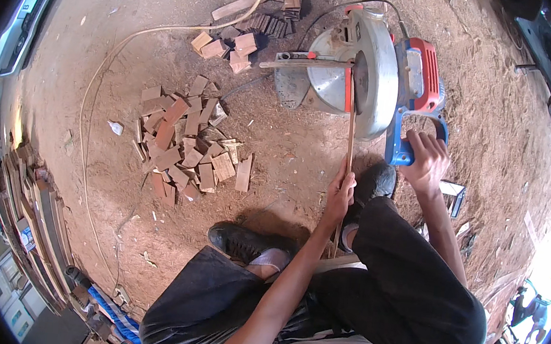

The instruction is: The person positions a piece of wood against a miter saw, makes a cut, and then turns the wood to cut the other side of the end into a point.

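A miter saw [377,76] with a grey guard and a red and blue motor housing stands on the ground ahead of me. My right hand [428,161] is closed around its blue D-shaped handle [395,134]. With my left hand [340,193] I grip a long thin wooden strip [351,139], fingers wrapped round it. The strip's far end lies on the saw's table beside the blade, and its near end runs back between my legs. A flat wooden bar [302,64] lies crosswise on the saw.
A heap of short cut wood pieces [189,140] lies left of the saw, with more blocks [237,49] behind it. A pale cable [95,82] loops over the dirt floor. Long boards [46,216] are stacked at the left. A small box [452,197] sits near my right forearm.
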Action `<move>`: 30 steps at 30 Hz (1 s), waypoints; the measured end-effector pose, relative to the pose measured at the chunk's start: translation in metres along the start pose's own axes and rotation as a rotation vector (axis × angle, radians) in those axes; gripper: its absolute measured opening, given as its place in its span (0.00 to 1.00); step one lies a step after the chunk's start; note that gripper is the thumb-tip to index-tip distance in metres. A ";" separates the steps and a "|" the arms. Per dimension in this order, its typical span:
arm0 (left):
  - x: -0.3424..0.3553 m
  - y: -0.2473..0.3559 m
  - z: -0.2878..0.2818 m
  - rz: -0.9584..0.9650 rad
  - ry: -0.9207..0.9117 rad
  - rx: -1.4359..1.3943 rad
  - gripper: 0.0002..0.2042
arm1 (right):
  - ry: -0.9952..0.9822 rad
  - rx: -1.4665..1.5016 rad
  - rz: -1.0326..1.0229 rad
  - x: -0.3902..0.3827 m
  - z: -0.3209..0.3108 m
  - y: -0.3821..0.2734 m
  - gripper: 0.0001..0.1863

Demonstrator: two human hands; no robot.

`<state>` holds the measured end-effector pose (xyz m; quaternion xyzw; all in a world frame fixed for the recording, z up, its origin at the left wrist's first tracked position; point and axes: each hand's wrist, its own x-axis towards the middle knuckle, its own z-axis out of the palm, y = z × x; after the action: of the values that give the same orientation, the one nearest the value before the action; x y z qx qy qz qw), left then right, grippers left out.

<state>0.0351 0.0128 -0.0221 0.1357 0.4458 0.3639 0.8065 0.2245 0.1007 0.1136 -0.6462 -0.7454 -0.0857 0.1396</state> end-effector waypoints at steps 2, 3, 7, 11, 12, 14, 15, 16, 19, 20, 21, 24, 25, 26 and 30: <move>0.001 -0.002 -0.006 0.001 0.003 0.028 0.29 | -0.008 0.027 0.015 0.013 -0.012 -0.003 0.12; 0.000 -0.003 -0.009 -0.002 0.003 0.057 0.29 | -0.005 0.032 0.011 0.018 -0.017 -0.005 0.12; -0.014 -0.008 -0.012 -0.034 -0.010 0.004 0.28 | -0.054 0.037 0.010 0.020 -0.025 -0.004 0.11; -0.021 -0.014 -0.021 -0.109 -0.060 -0.064 0.23 | -0.076 0.051 0.035 0.025 -0.032 -0.003 0.10; -0.022 -0.013 -0.022 -0.150 -0.085 -0.142 0.24 | -0.093 0.050 0.043 0.025 -0.034 -0.002 0.10; -0.024 -0.012 -0.025 -0.135 -0.114 -0.141 0.25 | -0.155 0.057 0.077 0.027 -0.038 0.001 0.15; -0.025 -0.012 -0.026 -0.121 -0.145 -0.142 0.26 | -0.217 0.062 0.111 0.029 -0.040 0.001 0.20; -0.026 -0.010 -0.026 -0.122 -0.147 -0.142 0.26 | -0.221 0.070 0.110 0.032 -0.044 0.001 0.19; -0.033 -0.001 -0.030 -0.152 -0.152 -0.196 0.28 | -0.169 0.066 0.076 0.044 -0.056 -0.003 0.13; -0.036 0.004 -0.032 -0.104 -0.122 -0.185 0.29 | -0.203 0.058 0.083 0.049 -0.062 -0.004 0.14; -0.038 0.009 -0.034 -0.055 -0.091 -0.174 0.31 | -0.203 0.060 0.083 0.051 -0.064 -0.003 0.14; -0.043 0.026 -0.039 0.010 -0.104 -0.112 0.34 | -0.200 0.110 0.117 0.060 -0.075 0.000 0.18; -0.045 0.033 -0.041 0.011 -0.104 -0.111 0.34 | -0.198 0.110 0.117 0.062 -0.077 0.000 0.18; -0.047 0.039 -0.042 0.014 -0.100 -0.073 0.34 | -0.206 0.114 0.122 0.062 -0.078 0.000 0.18; -0.057 0.065 -0.042 0.052 -0.074 -0.009 0.38 | -0.211 0.064 0.123 0.065 -0.082 -0.005 0.17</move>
<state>-0.0490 0.0138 0.0246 0.1572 0.4102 0.3816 0.8132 0.2190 0.1359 0.2124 -0.6913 -0.7172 0.0152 0.0862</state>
